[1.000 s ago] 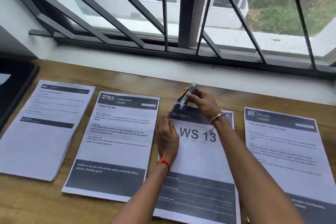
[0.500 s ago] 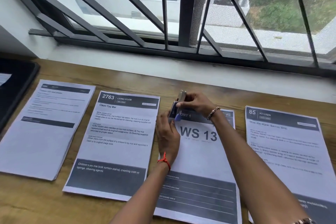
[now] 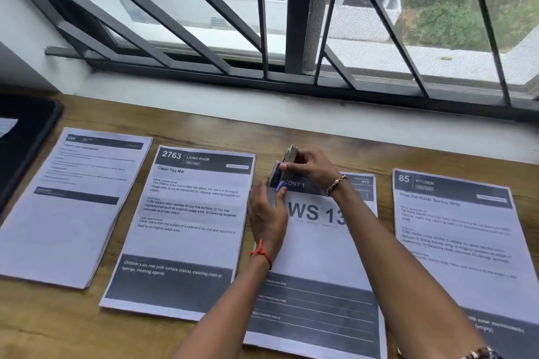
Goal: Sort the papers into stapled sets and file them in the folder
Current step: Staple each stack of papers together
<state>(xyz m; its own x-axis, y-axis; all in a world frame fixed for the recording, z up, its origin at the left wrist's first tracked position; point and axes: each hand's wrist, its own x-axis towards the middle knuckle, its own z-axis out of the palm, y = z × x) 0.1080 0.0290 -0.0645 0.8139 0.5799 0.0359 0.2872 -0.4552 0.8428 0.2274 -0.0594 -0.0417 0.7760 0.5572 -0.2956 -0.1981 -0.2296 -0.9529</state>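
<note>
stapler (image 3: 287, 165) now lower, on paper set's (image 3: 318, 245) corner

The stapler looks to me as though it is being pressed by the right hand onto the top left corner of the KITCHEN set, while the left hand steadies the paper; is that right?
Not quite. In the head view the right hand presses the stapler onto the top left corner of the WS 13 set, not the KITCHEN set, which lies untouched further right. The left hand does steady the paper.
</note>
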